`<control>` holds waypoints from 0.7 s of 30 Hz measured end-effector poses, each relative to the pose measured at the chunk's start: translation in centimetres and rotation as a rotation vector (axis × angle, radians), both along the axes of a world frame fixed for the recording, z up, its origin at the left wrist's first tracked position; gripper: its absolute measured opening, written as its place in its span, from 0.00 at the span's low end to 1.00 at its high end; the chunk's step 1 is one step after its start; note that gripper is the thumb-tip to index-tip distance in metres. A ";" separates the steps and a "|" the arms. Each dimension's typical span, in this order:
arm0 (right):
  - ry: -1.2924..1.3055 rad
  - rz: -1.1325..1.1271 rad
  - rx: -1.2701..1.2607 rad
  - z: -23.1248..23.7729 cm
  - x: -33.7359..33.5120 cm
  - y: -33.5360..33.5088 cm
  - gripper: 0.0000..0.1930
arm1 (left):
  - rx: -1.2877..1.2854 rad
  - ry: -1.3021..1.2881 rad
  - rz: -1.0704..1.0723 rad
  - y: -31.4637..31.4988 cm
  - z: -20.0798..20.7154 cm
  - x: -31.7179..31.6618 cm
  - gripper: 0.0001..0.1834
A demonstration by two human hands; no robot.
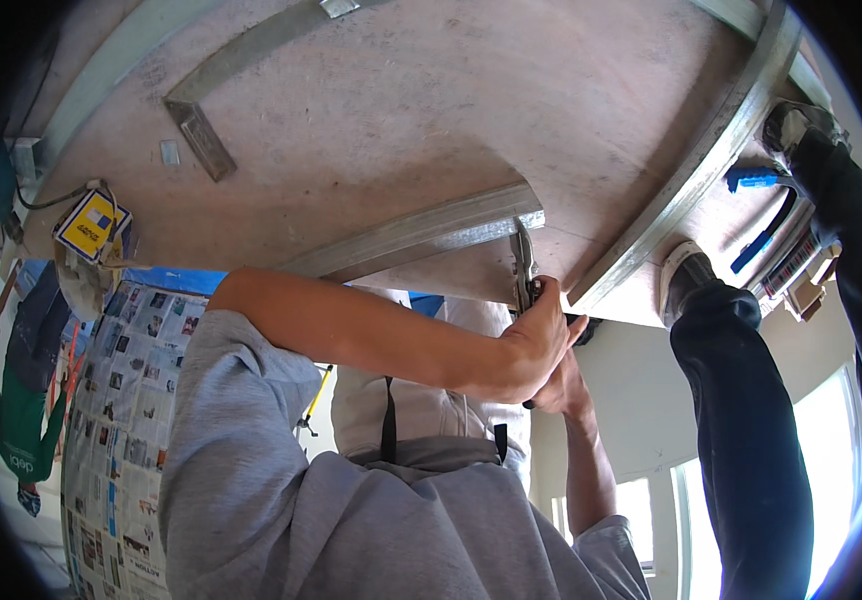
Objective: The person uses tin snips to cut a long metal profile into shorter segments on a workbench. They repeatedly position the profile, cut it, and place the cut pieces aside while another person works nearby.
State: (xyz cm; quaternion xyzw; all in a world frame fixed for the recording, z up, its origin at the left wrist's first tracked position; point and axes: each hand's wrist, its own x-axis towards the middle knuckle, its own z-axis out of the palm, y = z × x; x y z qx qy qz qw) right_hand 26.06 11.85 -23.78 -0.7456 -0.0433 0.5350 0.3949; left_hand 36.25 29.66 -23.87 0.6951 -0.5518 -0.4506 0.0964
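My left forearm crosses in front of me, and my left hand (541, 328) is closed round a plier-like metal hand tool (524, 262). Whether it is snips or locking pliers I cannot tell. Its narrow jaws point up at the end of a long metal channel (431, 228), which lies on a wooden board. My right hand (557, 386) comes from the lower right and sits just below the left, closed at the tool's lower end; its fingers are partly hidden.
The wide wooden board (381, 120) bears another bent metal channel (201, 138) and a long metal rail (691, 170). A yellow-and-blue box (94, 225) sits at left, near newspaper-covered sheeting (131, 420). At right are a person's dark-trousered leg (741, 400) and a blue-handled tool (756, 180).
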 end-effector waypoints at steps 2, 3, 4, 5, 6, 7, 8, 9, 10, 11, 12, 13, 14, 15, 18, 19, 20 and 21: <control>0.021 0.003 -0.006 0.0 0.3 0.0 0.40 | -0.012 0.015 -0.001 0.0 0.0 0.1 0.66; 0.029 0.002 -0.007 0.0 0.4 0.1 0.39 | 0.000 -0.002 -0.003 0.1 0.1 0.2 0.64; 0.039 0.006 -0.012 0.0 0.7 0.2 0.39 | 0.009 -0.004 -0.021 0.0 0.2 0.4 0.63; 0.049 0.008 -0.015 0.0 0.9 0.3 0.39 | 0.019 -0.006 -0.038 0.0 0.3 0.6 0.62; 0.061 0.012 -0.021 0.1 1.2 0.4 0.39 | 0.013 -0.015 -0.042 0.1 0.3 0.7 0.61; 0.076 0.017 -0.027 0.2 1.5 0.5 0.39 | 0.008 -0.025 -0.046 0.2 0.3 0.8 0.60; 0.094 0.021 -0.037 0.3 1.8 0.8 0.38 | 0.002 -0.033 -0.052 0.3 0.3 0.9 0.59; 0.127 0.043 -0.078 0.5 2.1 1.0 0.38 | -0.020 -0.034 -0.062 0.4 0.2 0.9 0.58; 0.135 0.016 -0.055 0.8 2.3 1.2 0.38 | -0.041 -0.037 -0.070 0.5 0.1 0.8 0.57; 0.156 0.004 -0.068 1.0 2.5 1.5 0.38 | -0.061 -0.043 -0.078 0.5 -0.1 0.6 0.56; 0.170 -0.026 -0.081 1.3 2.5 1.8 0.38 | -0.071 -0.047 -0.058 0.6 -0.2 0.4 0.56; 0.184 -0.057 -0.093 1.5 2.5 2.0 0.38 | -0.079 -0.054 -0.038 0.6 -0.3 0.1 0.56; 0.227 -0.101 -0.121 1.7 2.5 2.2 0.39 | -0.087 -0.061 -0.019 0.6 -0.4 -0.1 0.56; 0.240 -0.135 -0.127 1.7 2.3 2.3 0.40 | -0.091 -0.070 -0.018 0.6 -0.5 -0.3 0.56; 0.209 -0.218 -0.092 1.4 1.6 2.2 0.44 | -0.095 -0.110 -0.031 0.8 -0.6 -0.6 0.56; 0.221 -0.204 -0.085 1.5 1.3 2.0 0.46 | -0.091 -0.128 -0.044 0.9 -0.5 -0.6 0.57; 0.233 -0.188 -0.078 1.6 0.9 1.7 0.48 | -0.087 -0.146 -0.056 0.9 -0.4 -0.5 0.57; 0.238 -0.186 -0.080 1.7 0.6 1.4 0.49 | -0.084 -0.133 -0.064 1.0 -0.4 -0.4 0.57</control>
